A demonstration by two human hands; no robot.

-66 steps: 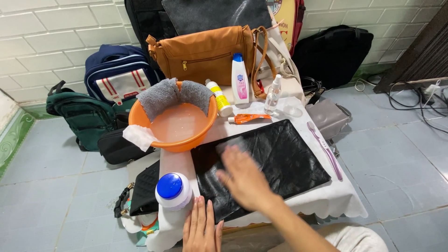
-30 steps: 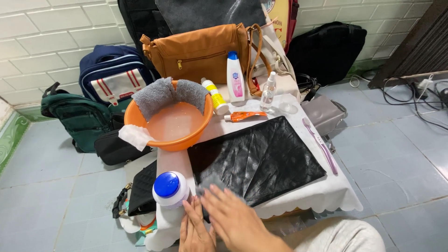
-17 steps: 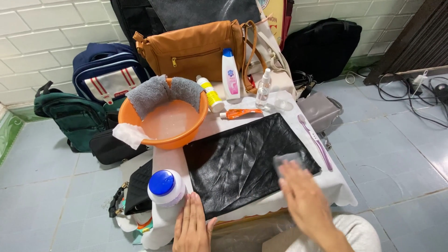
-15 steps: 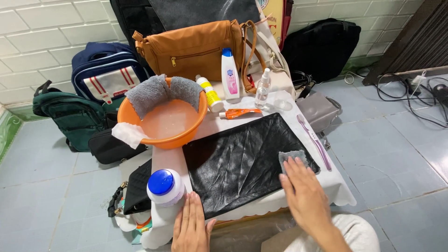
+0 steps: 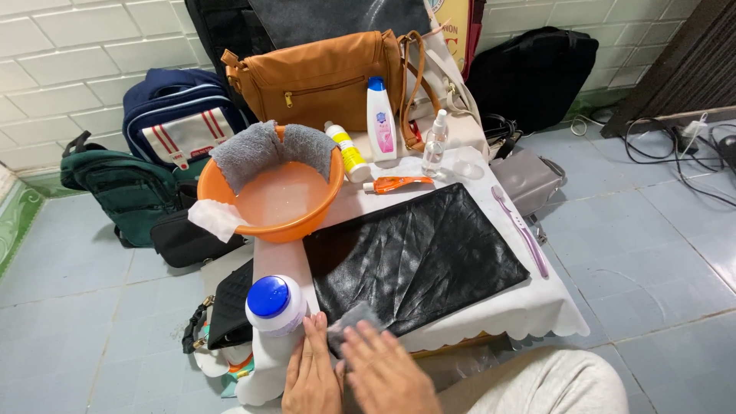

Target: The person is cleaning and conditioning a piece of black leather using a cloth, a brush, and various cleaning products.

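A flat black leather bag (image 5: 418, 257) lies on a small table covered with white cloth (image 5: 529, 307). My right hand (image 5: 383, 376) presses a small grey cloth (image 5: 351, 318) onto the bag's near left corner. My left hand (image 5: 310, 372) lies flat on the table edge beside that corner, fingers together, close to a white jar with a blue lid (image 5: 274, 305).
An orange basin (image 5: 270, 203) with grey towels and a white wipe on its rim stands at the back left. Bottles (image 5: 381, 121), an orange tube (image 5: 395, 184) and a purple toothbrush (image 5: 521, 230) lie around the bag. Several bags (image 5: 326, 77) crowd the tiled wall; cables (image 5: 682, 153) lie at right.
My right hand swept the grey cloth across the black bag from its near right corner back to its near left corner. My left hand stayed at the table edge.
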